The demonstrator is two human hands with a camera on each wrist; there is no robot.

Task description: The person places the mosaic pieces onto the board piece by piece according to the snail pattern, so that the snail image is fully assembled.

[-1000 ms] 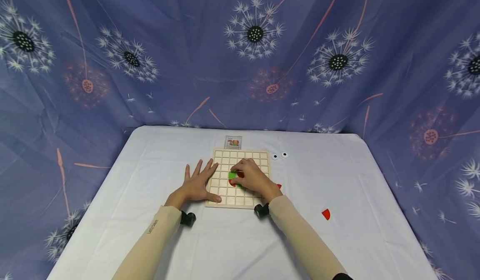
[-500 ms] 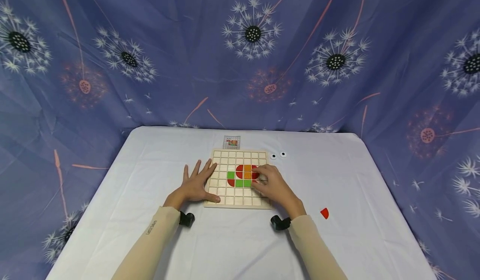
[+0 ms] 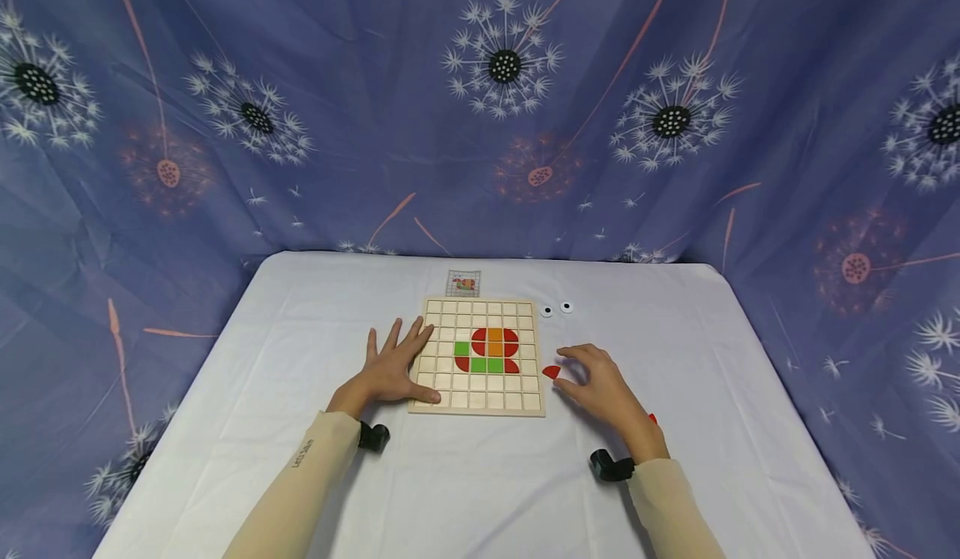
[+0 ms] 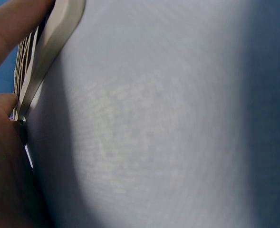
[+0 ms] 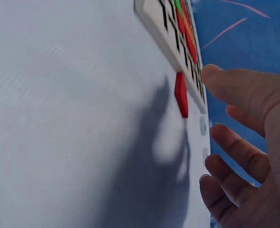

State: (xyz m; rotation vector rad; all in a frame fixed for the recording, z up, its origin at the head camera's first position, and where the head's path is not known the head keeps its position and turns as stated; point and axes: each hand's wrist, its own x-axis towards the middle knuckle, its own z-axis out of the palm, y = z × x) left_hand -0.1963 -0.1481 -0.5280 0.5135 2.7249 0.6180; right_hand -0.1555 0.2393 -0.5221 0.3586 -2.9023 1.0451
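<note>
My left hand [image 3: 393, 371] lies with fingers spread over the left edge of a wooden grid board [image 3: 442, 384]. On the board, green squares [image 3: 478, 365], orange squares [image 3: 495, 342] and red rounded-corner tiles [image 3: 511, 343] form a pattern. My right hand [image 3: 603, 388] hovers just right of the board, thumb and fingers parted around the near side of a red quarter-circle tile [image 3: 551, 371]. In the right wrist view, that red tile [image 5: 180, 95] lies on the cloth beside the board, apart from the fingers. Another red tile [image 3: 652, 418] is mostly hidden behind my right wrist.
Two round eye pieces [image 3: 547, 311] lie off the board's upper right corner. A small picture card [image 3: 463, 284] sits against the board's far edge. White cloth [image 3: 480, 476] covers the table, and a patterned blue curtain [image 3: 375, 126] hangs behind.
My right hand has moved from over the tile pattern to the right, off the board, to beside the loose red tile. The pattern is uncovered. My left hand stays in place.
</note>
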